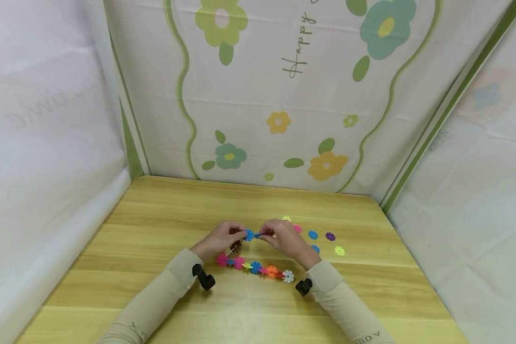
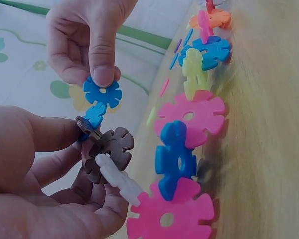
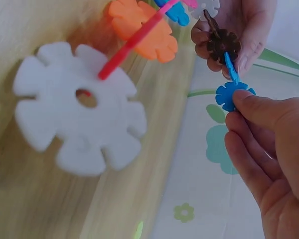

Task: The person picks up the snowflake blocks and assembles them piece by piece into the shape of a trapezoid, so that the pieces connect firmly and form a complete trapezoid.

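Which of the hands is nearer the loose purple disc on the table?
Right. The right hand is to the left of the purple disc, with a blue disc between; the left hand is farther left, past the right hand.

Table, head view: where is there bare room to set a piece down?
Bare table: left of the left hand and beyond it, up to the wall; between the sleeves, nearer than the chain; right of the loose discs. Crowded: beside the right hand, among those discs, and between both hands, where the chain's end is held.
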